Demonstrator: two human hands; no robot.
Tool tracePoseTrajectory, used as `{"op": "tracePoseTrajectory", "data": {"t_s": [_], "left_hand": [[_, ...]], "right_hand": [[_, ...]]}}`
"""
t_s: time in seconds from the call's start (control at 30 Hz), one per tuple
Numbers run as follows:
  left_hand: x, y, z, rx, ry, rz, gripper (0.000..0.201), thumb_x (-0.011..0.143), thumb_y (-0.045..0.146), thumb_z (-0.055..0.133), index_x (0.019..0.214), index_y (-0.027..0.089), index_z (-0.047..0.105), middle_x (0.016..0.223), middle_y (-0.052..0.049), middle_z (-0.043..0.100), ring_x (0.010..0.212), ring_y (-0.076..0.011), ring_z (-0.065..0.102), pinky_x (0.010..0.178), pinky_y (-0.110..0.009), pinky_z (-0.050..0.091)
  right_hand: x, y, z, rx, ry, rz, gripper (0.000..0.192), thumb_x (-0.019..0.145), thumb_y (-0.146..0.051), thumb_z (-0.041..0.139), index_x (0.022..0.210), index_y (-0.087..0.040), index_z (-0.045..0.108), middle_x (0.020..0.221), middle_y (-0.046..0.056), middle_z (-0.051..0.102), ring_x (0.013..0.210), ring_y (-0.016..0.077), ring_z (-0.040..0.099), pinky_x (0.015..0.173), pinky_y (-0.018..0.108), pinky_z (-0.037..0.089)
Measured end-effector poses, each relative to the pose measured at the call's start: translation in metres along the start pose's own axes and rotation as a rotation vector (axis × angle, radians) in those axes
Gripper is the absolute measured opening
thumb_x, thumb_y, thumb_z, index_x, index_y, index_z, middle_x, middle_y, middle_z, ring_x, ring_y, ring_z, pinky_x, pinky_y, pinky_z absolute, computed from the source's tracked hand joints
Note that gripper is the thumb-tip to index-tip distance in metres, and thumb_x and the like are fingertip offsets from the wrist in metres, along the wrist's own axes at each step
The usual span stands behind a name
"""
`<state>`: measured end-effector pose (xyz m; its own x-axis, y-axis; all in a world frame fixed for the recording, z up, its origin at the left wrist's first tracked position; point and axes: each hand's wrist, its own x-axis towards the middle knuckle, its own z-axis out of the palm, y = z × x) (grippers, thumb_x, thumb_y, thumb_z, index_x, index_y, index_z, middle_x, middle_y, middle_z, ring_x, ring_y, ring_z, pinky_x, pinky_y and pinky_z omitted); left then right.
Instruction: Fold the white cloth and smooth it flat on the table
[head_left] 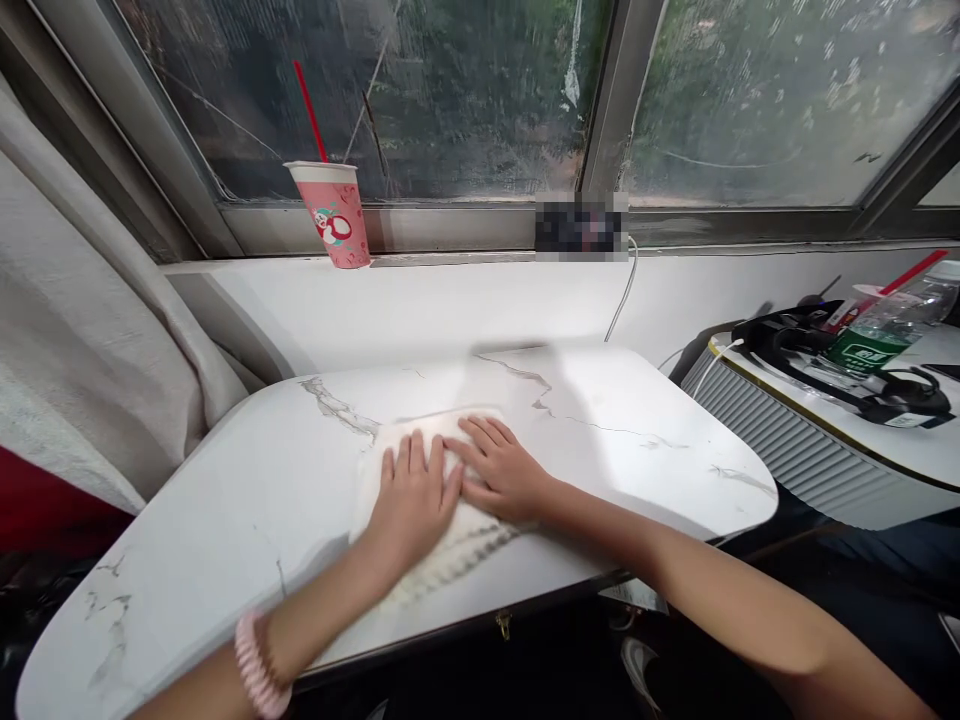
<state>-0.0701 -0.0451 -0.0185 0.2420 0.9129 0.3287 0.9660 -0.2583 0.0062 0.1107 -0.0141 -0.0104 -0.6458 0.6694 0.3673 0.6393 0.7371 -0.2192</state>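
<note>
Pressing down flat, both hands sit on a folded white cloth (431,500) in the middle of the marble-patterned table (637,440). The left hand (411,500) lies palm-down with fingers straight and close together, gripping nothing; the right hand (504,470) does the same just beside it, fingertips angled across toward the left, the two hands touching at the fingers. The cloth's near edge, with its knitted ribbing, lies close to the table's front edge, and that is the risk: a push toward the body could slide the whole bundle off the smooth top. Flat palms give no real hold, so the folded layers could also shift or bunch under uneven pressure. A pink scrunchie (255,665) rides on the left wrist. Up on the window ledge stands a pink paper cup (335,215) with a red straw, well apart from the hands.
</note>
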Motion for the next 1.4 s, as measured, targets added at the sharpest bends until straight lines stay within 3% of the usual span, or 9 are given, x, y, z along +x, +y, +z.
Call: {"op": "tracePoseTrajectory", "data": {"t_s": [0.1, 0.2, 0.3, 0.43, 0.63, 0.77, 0.97, 1.17, 1.4], "left_hand": [[-0.030, 0.019, -0.003, -0.029, 0.045, 0.112, 0.067, 0.098, 0.053, 0.029, 0.140, 0.006, 0.052, 0.143, -0.026, 0.052, 0.136, -0.0411, 0.046, 0.110, -0.059, 0.038], [-0.041, 0.039, -0.005, -0.091, 0.065, 0.219, 0.066, 0.099, 0.051, 0.029, 0.142, 0.005, 0.051, 0.143, -0.028, 0.051, 0.139, -0.0419, 0.042, 0.112, -0.061, 0.036], [-0.031, 0.058, -0.006, -0.171, 0.032, 0.270, 0.065, 0.099, 0.051, 0.029, 0.146, 0.009, 0.046, 0.147, -0.026, 0.048, 0.143, -0.0403, 0.036, 0.113, -0.064, 0.033], [-0.005, 0.078, -0.004, -0.259, -0.050, 0.304, 0.066, 0.098, 0.052, 0.031, 0.148, 0.010, 0.043, 0.156, -0.024, 0.036, 0.148, -0.0398, 0.025, 0.116, -0.065, 0.026], [0.046, 0.086, 0.004, -0.285, -0.160, 0.194, 0.065, 0.095, 0.049, 0.037, 0.149, 0.013, 0.041, 0.157, -0.020, 0.037, 0.148, -0.0377, 0.026, 0.119, -0.064, 0.018], [0.099, 0.072, 0.014, -0.286, -0.212, 0.090, 0.063, 0.096, 0.048, 0.034, 0.150, 0.015, 0.038, 0.159, -0.016, 0.034, 0.150, -0.0324, 0.025, 0.122, -0.058, 0.013], [0.169, 0.046, 0.031, -0.264, -0.199, 0.081, 0.059, 0.099, 0.046, 0.030, 0.148, 0.013, 0.039, 0.158, -0.016, 0.037, 0.148, -0.0268, 0.028, 0.123, -0.053, 0.011], [0.201, 0.041, 0.042, -0.232, -0.175, 0.044, 0.055, 0.100, 0.046, 0.030, 0.144, 0.016, 0.043, 0.155, -0.015, 0.041, 0.146, -0.0280, 0.031, 0.122, -0.053, 0.013], [0.219, 0.039, 0.051, -0.219, -0.145, 0.065, 0.053, 0.100, 0.045, 0.030, 0.141, 0.015, 0.045, 0.149, -0.016, 0.046, 0.143, -0.0289, 0.035, 0.121, -0.056, 0.013]], "right_hand": [[-0.036, -0.006, -0.022, 0.046, -0.042, -0.049, 0.057, 0.100, -0.045, 0.044, 0.150, -0.018, 0.043, 0.157, 0.014, 0.039, 0.149, 0.0265, 0.028, 0.124, 0.050, 0.022], [-0.067, -0.003, -0.041, 0.083, -0.051, -0.027, 0.055, 0.101, -0.044, 0.042, 0.153, -0.028, 0.038, 0.158, 0.008, 0.038, 0.150, 0.0232, 0.027, 0.125, 0.048, 0.022], [-0.087, 0.005, -0.052, 0.102, -0.043, 0.059, 0.056, 0.099, -0.042, 0.045, 0.154, -0.035, 0.036, 0.159, 0.004, 0.036, 0.150, 0.0252, 0.027, 0.124, 0.051, 0.025], [-0.093, 0.018, -0.053, 0.118, -0.028, 0.229, 0.047, 0.099, -0.042, 0.041, 0.146, -0.036, 0.046, 0.157, 0.004, 0.039, 0.149, 0.0271, 0.030, 0.121, 0.056, 0.030], [-0.054, 0.049, -0.035, 0.039, 0.057, 0.377, 0.040, 0.099, -0.042, 0.038, 0.127, -0.023, 0.059, 0.151, 0.012, 0.047, 0.147, 0.0300, 0.032, 0.120, 0.058, 0.025], [-0.008, 0.090, -0.026, 0.044, 0.092, 0.332, 0.037, 0.095, -0.037, 0.040, 0.122, -0.021, 0.060, 0.142, 0.011, 0.056, 0.140, 0.0286, 0.041, 0.118, 0.052, 0.028], [0.053, 0.144, -0.015, 0.065, 0.161, 0.351, 0.038, 0.093, -0.030, 0.038, 0.120, -0.018, 0.062, 0.127, 0.012, 0.065, 0.128, 0.0271, 0.051, 0.113, 0.047, 0.034], [0.083, 0.179, -0.007, 0.040, 0.136, 0.347, 0.044, 0.093, -0.026, 0.036, 0.126, -0.017, 0.065, 0.138, 0.010, 0.060, 0.134, 0.0262, 0.048, 0.115, 0.048, 0.031], [0.089, 0.199, -0.008, 0.061, 0.109, 0.334, 0.044, 0.095, -0.027, 0.038, 0.131, -0.018, 0.062, 0.140, 0.008, 0.059, 0.135, 0.0257, 0.046, 0.115, 0.047, 0.030]]}}
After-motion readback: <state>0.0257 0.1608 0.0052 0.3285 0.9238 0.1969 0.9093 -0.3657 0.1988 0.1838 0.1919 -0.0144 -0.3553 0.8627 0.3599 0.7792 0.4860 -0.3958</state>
